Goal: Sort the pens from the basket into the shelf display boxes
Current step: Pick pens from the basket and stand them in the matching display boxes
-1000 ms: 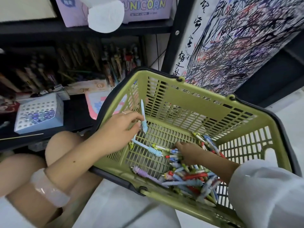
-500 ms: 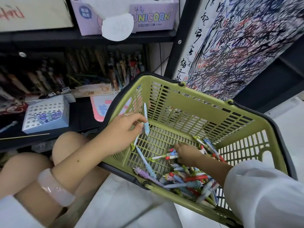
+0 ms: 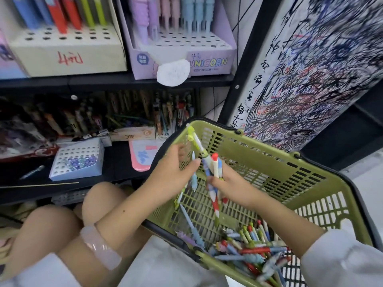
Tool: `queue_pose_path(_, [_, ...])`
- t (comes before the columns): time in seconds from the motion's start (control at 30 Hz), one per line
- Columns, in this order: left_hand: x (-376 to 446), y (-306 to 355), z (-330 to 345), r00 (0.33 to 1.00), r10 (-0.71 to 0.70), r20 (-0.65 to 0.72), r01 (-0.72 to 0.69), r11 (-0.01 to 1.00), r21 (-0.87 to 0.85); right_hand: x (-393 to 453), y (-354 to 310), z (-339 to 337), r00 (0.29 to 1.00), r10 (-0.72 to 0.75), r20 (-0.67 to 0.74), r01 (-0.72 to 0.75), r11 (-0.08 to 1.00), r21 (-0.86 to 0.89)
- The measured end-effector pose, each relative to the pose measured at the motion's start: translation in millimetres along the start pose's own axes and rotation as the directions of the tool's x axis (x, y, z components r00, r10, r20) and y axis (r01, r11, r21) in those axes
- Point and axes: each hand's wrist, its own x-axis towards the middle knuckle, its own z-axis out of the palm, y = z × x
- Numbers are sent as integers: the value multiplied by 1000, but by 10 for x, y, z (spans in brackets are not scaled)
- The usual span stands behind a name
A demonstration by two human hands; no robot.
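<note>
Both hands holding pens over green basket (image 3: 269,154).
L hand (image 3: 172,177) fingers curled round light-blue pens; R hand (image 3: 230,185) grips red-capped pen bunch (image 3: 214,168); loose pens (image 3: 248,251) in basket corner.

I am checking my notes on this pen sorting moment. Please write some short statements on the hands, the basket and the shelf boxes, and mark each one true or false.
1. Both hands hold pens above the green basket. True.
2. The right hand holds a pen with a red cap. True.
3. The basket has no pens left. False: many pens lie in its near corner.
4. The left hand reaches into the Unicorn box. False: it is at the basket.
5. The left wrist wears a pale bangle. True.
</note>
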Motion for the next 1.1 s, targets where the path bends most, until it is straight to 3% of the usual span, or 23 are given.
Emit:
queue_pose_path(0.07, [33,81,17,995,-68,66,81,969,-235,-16,-80,62,999,-26,44,25,999,21])
queue_pose_path(0.1, [54,111,33,998,-38,41,48,957,-286,-19,-103,91,997,-40,67,39,999,12])
queue_pose_path(0.17, [73,192,47,998,9,-68,-34,925,-380,-28,-127,112,995,-44,88,45,999,-9])
queue_pose_path(0.3, [133,335,-148,947,-45,-319,-163,788,-593,-91,-71,34,995,12,99,-11,1000,-10])
queue_pose_path(0.37, [165,302,-249,936,-41,-349,-188,781,-595,-95,-36,-43,995,98,21,-99,992,82])
queue_pose_path(0.43, [138,281,-223,963,-74,-261,-70,861,-504,-37,-66,-124,978,191,-87,-157,941,301])
queue_pose_path(0.5, [82,237,-73,980,-173,-95,109,876,-469,52,-181,-161,962,247,-113,-143,814,564])
queue_pose_path(0.6, [10,216,130,952,-245,182,305,767,-564,171,-428,-108,968,240,-79,-95,634,767])
queue_pose_path(0.67, [-10,252,161,937,-220,271,347,680,-646,229,-557,-42,974,216,-72,-72,591,803])
queue_pose_path(0.8, [-13,255,80,942,-164,294,328,642,-693,286,-753,55,965,237,-112,-94,711,697])
queue_pose_path(0.93, [-29,241,-14,958,-171,232,286,664,-691,350,-875,83,956,220,-194,-121,898,424])
queue_pose_path(1.1, [-22,219,-69,969,-170,180,247,631,-736,363,-941,21,958,185,-221,-133,964,232])
